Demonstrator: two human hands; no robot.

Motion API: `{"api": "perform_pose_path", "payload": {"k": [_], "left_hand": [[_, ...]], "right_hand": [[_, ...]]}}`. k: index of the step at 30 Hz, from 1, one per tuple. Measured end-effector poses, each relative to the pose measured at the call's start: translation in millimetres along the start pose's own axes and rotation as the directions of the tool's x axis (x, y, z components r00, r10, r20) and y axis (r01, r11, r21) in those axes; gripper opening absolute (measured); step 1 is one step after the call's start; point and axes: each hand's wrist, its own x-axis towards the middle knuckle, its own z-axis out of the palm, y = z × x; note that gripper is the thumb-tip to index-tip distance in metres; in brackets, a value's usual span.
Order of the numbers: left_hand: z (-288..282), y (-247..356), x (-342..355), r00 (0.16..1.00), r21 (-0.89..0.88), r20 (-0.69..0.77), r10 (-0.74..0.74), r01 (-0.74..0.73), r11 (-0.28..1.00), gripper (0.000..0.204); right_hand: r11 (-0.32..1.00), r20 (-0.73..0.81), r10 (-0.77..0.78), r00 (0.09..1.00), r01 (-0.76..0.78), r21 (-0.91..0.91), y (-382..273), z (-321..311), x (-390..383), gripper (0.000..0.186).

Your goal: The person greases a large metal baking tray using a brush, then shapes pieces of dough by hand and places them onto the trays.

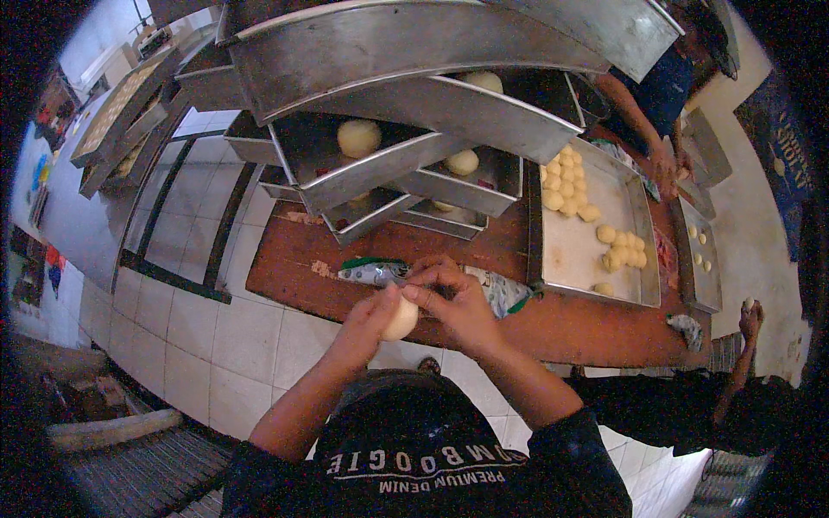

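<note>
A smooth, pale dough ball (401, 322) is held up in front of my chest, over the near edge of the brown table (570, 332). My left hand (370, 321) curls round its left side. My right hand (458, 302) is closed at its top, thumb and fingers pinching there; the pinched spot is partly hidden by the fingers. Just beyond my hands lies a plastic bag with a green edge (373, 270), partly filled. A second such bag (501, 293) lies beside my right hand.
Stacked metal pans (414, 95), some with dough balls, stand ahead. A large tray (639, 164) on the right holds several small dough balls. Another person's hands (663, 173) work beyond it; a third person's hand (751, 319) holds a small piece at far right.
</note>
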Motion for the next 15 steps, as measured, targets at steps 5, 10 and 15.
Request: {"api": "perform_pose_path", "payload": {"k": [5,10,15], "left_hand": [[-25.2,14.6,-0.1,0.986,0.064,0.145,-0.078,0.069,0.996,0.058],[-15.7,13.1,9.2,0.962,0.218,0.236,0.138,-0.191,0.957,0.072],[-23.2,15.2,22.1,0.886,-0.783,0.345,0.309,0.091,0.615,0.093]], "right_hand": [[0.725,0.136,-0.457,0.879,0.456,-0.516,-34.7,6.1,-17.2,0.014],[0.912,0.368,-0.254,0.894,0.348,-0.216,-21.6,13.6,-26.7,0.012],[0.954,0.383,0.122,0.916,-0.215,0.209,-14.6,15.0,-20.9,0.009]]}}
